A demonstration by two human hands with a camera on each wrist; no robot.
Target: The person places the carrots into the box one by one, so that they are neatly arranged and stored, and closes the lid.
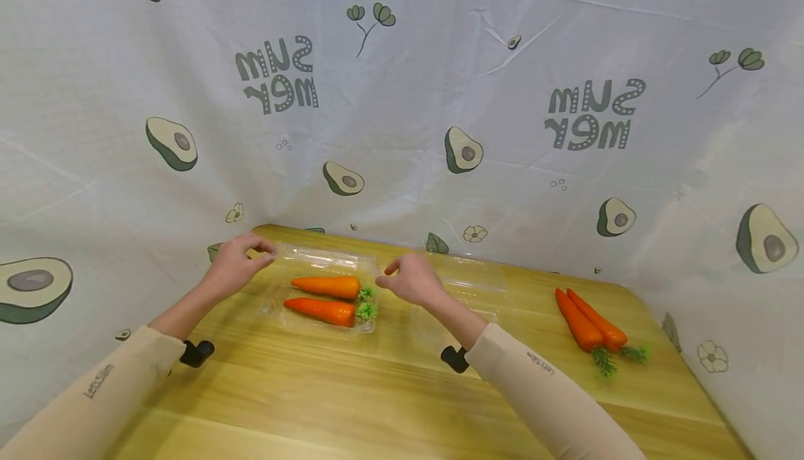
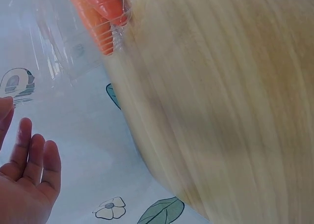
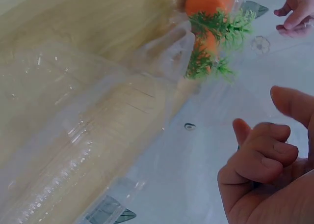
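Two orange carrots (image 1: 326, 285) with short green tops lie side by side in a clear plastic clamshell container (image 1: 295, 324), whose lid (image 1: 323, 257) stands folded back at the far side. My left hand (image 1: 235, 264) pinches the lid's left corner; in the left wrist view, the fingertips (image 2: 6, 106) meet the clear edge while the other fingers extend loosely. By the lid's right corner is my right hand (image 1: 411, 280). The right wrist view shows that hand (image 3: 267, 165) with thumb and forefinger apart, the other fingers loosely curled, and nothing between them.
A second clear plastic container (image 1: 433, 324) lies to the right, partly behind my right forearm. Two more carrots (image 1: 587, 324) with green tops rest at the table's right side. A printed white curtain (image 1: 402, 97) hangs close behind the wooden table (image 1: 314, 404).
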